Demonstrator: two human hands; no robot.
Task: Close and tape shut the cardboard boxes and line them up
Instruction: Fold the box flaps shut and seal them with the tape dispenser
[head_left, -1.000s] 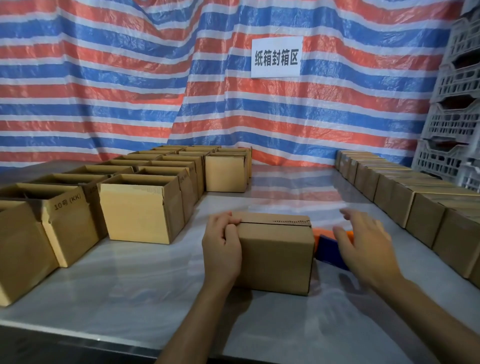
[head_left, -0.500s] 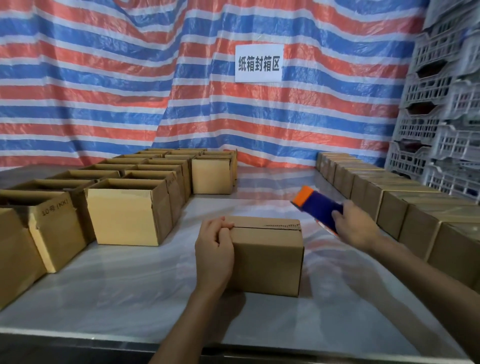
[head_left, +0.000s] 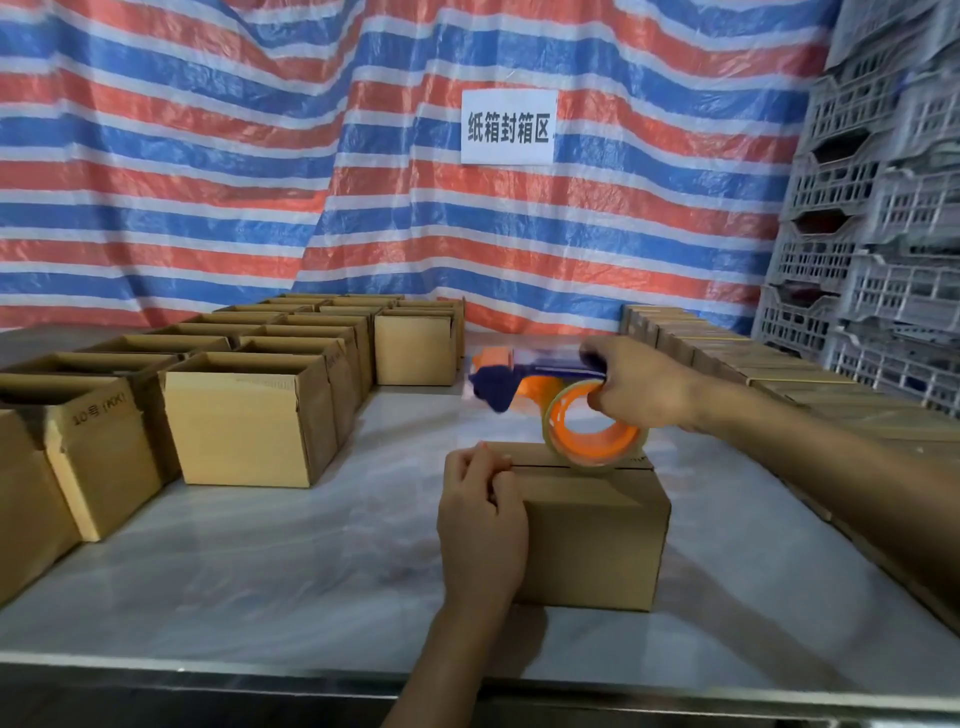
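A small closed cardboard box stands on the table in front of me, its top flaps meeting in a seam. My left hand grips its left end and holds the flaps down. My right hand holds a blue and orange tape dispenser above the box. Its orange tape roll rests on the box's top seam, near the far right part.
Open cardboard boxes stand in rows on the left. A line of closed boxes runs along the right side. Grey plastic crates are stacked at the far right. A striped tarp with a white sign hangs behind the table.
My right hand picked up the tape dispenser from the table beside the box, raised it, and brought it over the box with the roll on the seam. My left hand stayed on the box.
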